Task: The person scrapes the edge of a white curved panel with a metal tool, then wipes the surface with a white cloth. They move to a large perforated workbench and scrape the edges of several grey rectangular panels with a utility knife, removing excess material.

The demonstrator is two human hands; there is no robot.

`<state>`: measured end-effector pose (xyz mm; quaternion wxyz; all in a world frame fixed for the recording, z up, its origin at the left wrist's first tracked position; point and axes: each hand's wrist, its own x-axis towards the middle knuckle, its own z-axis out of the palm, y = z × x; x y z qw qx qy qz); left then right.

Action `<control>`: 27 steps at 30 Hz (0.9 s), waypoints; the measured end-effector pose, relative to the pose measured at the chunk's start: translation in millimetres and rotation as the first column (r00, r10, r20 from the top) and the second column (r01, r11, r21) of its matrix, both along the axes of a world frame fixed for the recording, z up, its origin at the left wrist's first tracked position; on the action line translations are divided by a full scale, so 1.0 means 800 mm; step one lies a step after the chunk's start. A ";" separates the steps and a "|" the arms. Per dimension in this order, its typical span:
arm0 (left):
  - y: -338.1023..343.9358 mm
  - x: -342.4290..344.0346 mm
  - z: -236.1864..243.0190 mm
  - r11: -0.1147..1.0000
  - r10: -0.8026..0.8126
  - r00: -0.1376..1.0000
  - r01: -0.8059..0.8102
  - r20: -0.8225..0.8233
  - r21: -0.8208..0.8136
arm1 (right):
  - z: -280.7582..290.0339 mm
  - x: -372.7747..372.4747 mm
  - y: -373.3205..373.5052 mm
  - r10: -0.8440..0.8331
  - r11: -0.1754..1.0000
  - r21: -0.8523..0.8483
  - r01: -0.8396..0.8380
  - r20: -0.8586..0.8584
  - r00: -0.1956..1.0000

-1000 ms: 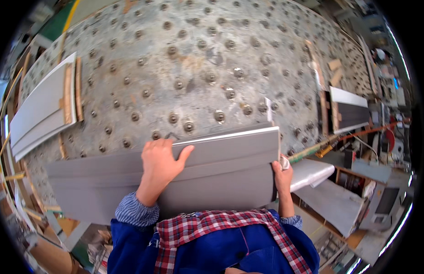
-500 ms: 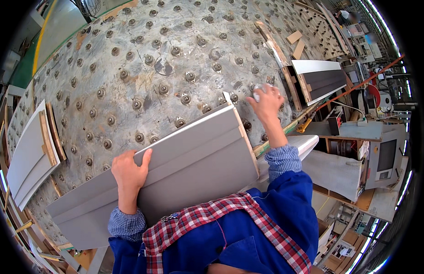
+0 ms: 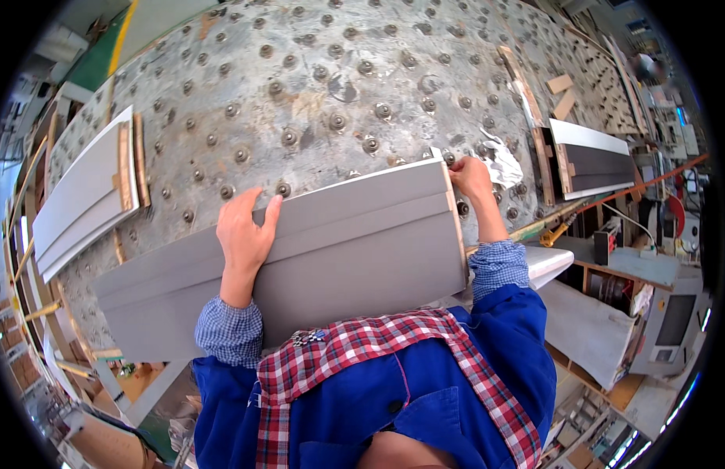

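Observation:
A long grey panel [image 3: 362,254] with a stepped profile, a white far edge and a wooden right end lies in front of me, slanting up to the right. My left hand [image 3: 245,238] rests on it near the far edge, thumb and fingers spread. At the far right corner, my right hand [image 3: 473,181] has its fingertips drawn together against the panel end. Whatever they pinch is too small to make out. Just left of those fingertips, a small white tab [image 3: 436,153] sticks up from the corner. Beyond the right hand lies a crumpled white wad [image 3: 503,162].
The metal table [image 3: 300,117] is studded with ball rollers. A light grey panel [image 3: 85,199] lies at the left, and a dark panel with white edges [image 3: 593,162] at the right. Wooden strips [image 3: 526,98] lie near it. An orange hose [image 3: 655,182] runs along the right.
My right hand has let go of the white wad, which now lies on the table, and has come back to the panel's corner. My left hand stays on the panel. The view has shifted.

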<state>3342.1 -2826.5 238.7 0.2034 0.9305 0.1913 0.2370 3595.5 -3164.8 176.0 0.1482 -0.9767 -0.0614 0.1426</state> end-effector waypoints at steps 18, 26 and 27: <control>-0.128 -0.123 0.025 0.676 -0.710 0.642 0.736 -0.291 -0.026 | 0.067 -0.025 -0.124 -0.047 0.946 0.325 -0.003 0.143 0.989; -0.132 -0.127 0.009 0.351 -0.825 0.373 0.927 -0.425 0.134 | 0.087 -0.206 -0.131 -0.399 0.630 0.756 0.180 0.116 0.909; -0.124 -0.133 0.008 0.332 -0.834 0.360 0.933 -0.417 0.140 | 0.092 -0.232 -0.118 -0.412 0.562 0.815 0.139 0.130 0.902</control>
